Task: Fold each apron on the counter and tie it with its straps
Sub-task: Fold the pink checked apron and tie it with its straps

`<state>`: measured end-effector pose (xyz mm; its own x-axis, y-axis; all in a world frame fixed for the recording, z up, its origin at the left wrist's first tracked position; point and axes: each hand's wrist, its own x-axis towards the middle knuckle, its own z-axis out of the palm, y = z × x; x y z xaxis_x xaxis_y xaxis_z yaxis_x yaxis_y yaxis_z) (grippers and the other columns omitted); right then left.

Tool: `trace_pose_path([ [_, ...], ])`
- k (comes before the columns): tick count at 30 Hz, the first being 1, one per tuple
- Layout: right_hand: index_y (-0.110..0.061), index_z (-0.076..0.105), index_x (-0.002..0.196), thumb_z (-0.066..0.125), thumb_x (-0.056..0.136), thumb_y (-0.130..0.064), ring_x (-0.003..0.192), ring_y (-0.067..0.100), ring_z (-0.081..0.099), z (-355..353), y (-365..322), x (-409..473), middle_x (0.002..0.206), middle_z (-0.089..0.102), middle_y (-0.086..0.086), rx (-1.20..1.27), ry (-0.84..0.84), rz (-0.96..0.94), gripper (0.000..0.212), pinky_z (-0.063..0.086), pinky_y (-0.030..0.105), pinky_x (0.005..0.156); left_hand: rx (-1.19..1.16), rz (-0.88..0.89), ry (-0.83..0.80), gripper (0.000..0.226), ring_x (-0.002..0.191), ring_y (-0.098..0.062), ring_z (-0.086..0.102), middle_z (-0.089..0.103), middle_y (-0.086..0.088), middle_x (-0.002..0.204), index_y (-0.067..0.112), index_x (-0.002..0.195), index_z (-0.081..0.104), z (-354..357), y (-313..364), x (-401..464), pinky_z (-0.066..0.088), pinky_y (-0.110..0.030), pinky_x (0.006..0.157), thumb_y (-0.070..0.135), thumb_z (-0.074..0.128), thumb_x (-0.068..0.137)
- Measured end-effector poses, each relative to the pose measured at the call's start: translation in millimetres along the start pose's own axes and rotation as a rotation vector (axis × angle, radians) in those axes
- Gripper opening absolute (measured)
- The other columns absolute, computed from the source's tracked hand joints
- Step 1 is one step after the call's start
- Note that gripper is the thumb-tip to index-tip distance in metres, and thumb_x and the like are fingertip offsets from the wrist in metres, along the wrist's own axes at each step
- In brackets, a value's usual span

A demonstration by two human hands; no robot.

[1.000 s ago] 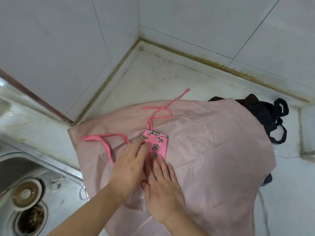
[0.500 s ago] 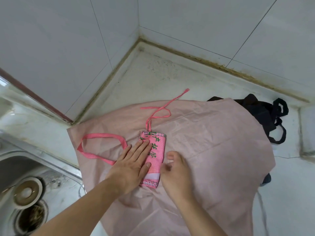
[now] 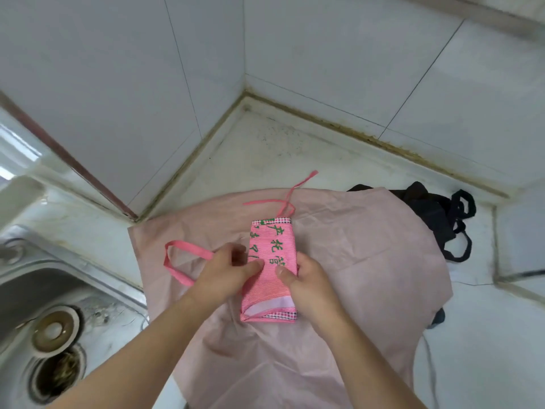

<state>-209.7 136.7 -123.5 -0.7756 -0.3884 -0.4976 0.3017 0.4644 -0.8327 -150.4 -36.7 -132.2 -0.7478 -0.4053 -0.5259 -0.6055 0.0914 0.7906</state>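
Head view: you look steeply down, close over the counter [image 3: 295,149], facing its tiled wall corner.
Left edge: sink [image 3: 44,290].

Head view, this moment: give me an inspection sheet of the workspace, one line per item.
Surface: pale counter, stained along the wall joint.
Job's things: folded pink apron with loose straps, lying on a spread pale apron; black apron bunched behind.
Clutter: nothing seen.
Grippers: left hand and right hand both grip the pink apron.
Cables: thin cord at right, origin unclear.
Surroundings: sink at left, tiled walls.
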Motion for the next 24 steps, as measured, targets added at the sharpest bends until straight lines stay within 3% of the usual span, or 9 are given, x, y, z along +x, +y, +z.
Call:
trace_pose_path([
  [2, -0.026, 0.074, 0.116, 0.063, 0.096, -0.017, 0.106, 0.025, 0.075, -15.8, -20.8, -20.8, 0.111, 0.080, 0.001, 0.123, -0.031, -0.044, 0.024, 0.057, 0.050, 0.099, -0.174, -0.106, -0.177, 0.035, 0.091, -0.016, 0.076, 0.081, 0.000, 0.097, 0.013, 0.104, 0.076, -6.7, 31.6, -18.5, 0.060, -0.034, 0.077, 0.039, 0.086, 0.083],
  [4, -0.017, 0.074, 0.118, 0.060, 0.102, -0.003, 0.109, 0.029, 0.075, -31.7, -39.8, -38.1, 0.113, 0.079, 0.007, 0.209, -0.061, -0.069, 0.025, 0.058, 0.048, 0.098, -0.179, -0.087, -0.310, 0.022, 0.072, -0.007, 0.068, 0.077, 0.009, 0.081, 0.017, 0.093, 0.078, -14.2, 53.4, -34.0, 0.047, -0.024, 0.061, 0.039, 0.080, 0.090],
  [6, -0.011, 0.074, 0.116, 0.060, 0.101, 0.002, 0.108, 0.032, 0.075, -46.8, -60.1, -56.0, 0.111, 0.079, 0.011, 0.217, -0.036, -0.091, 0.024, 0.059, 0.047, 0.095, -0.194, -0.006, -0.421, 0.024, 0.078, -0.009, 0.059, 0.073, 0.010, 0.088, 0.024, 0.097, 0.079, -23.4, 72.3, -47.5, 0.037, -0.031, 0.070, 0.045, 0.080, 0.086],
  [10, -0.006, 0.075, 0.112, 0.065, 0.097, 0.003, 0.098, 0.029, 0.073, -67.6, -89.8, -84.0, 0.106, 0.079, 0.016, 0.234, 0.101, -0.127, 0.020, 0.058, 0.051, 0.093, -0.285, 0.159, -0.527, 0.039, 0.112, -0.021, 0.070, 0.075, -0.008, 0.126, 0.013, 0.124, 0.073, -29.5, 103.0, -70.0, 0.050, -0.035, 0.096, 0.026, 0.080, 0.087],
  [12, -0.004, 0.074, 0.114, 0.063, 0.098, 0.004, 0.096, 0.030, 0.073, -72.1, -102.9, -94.1, 0.108, 0.078, 0.018, 0.281, 0.144, -0.151, 0.021, 0.058, 0.050, 0.092, -0.269, 0.191, -0.538, 0.042, 0.107, -0.022, 0.068, 0.073, -0.015, 0.127, 0.012, 0.126, 0.071, -29.3, 117.2, -80.7, 0.050, -0.035, 0.092, 0.026, 0.080, 0.088],
  [16, -0.004, 0.073, 0.117, 0.061, 0.100, 0.004, 0.106, 0.044, 0.073, -82.0, -130.9, -120.2, 0.110, 0.078, 0.020, 0.342, 0.184, -0.235, 0.022, 0.057, 0.056, 0.096, -0.229, 0.240, -0.422, 0.041, 0.065, -0.018, 0.066, 0.072, -0.008, 0.079, 0.006, 0.100, 0.062, -32.2, 153.5, -104.3, 0.052, -0.028, 0.058, 0.031, 0.087, 0.080],
  [19, -0.004, 0.073, 0.112, 0.062, 0.099, 0.004, 0.102, 0.041, 0.074, -87.4, -147.2, -135.3, 0.107, 0.078, 0.021, 0.386, 0.219, -0.278, 0.019, 0.057, 0.060, 0.097, -0.194, 0.271, -0.515, 0.058, 0.100, -0.032, 0.074, 0.077, -0.020, 0.111, 0.004, 0.115, 0.070, -37.7, 177.9, -122.1, 0.060, -0.046, 0.096, 0.047, 0.085, 0.081],
  [22, -0.004, 0.073, 0.112, 0.062, 0.098, 0.005, 0.103, 0.041, 0.074, -85.3, -160.7, -152.9, 0.109, 0.077, 0.022, 0.431, 0.220, -0.302, 0.020, 0.056, 0.059, 0.099, -0.208, 0.222, -0.638, 0.043, 0.112, -0.031, 0.073, 0.077, -0.014, 0.119, 0.009, 0.122, 0.075, -43.5, 191.7, -143.0, 0.056, -0.036, 0.096, 0.043, 0.069, 0.097],
  [24, -0.003, 0.074, 0.112, 0.062, 0.098, 0.005, 0.106, 0.045, 0.073, -82.0, -166.8, -162.4, 0.110, 0.077, 0.023, 0.440, 0.220, -0.306, 0.020, 0.055, 0.060, 0.099, -0.258, 0.249, -0.633, 0.029, 0.103, -0.026, 0.076, 0.078, -0.012, 0.115, 0.010, 0.114, 0.080, -45.3, 195.3, -152.2, 0.055, -0.027, 0.087, 0.031, 0.066, 0.099],
])
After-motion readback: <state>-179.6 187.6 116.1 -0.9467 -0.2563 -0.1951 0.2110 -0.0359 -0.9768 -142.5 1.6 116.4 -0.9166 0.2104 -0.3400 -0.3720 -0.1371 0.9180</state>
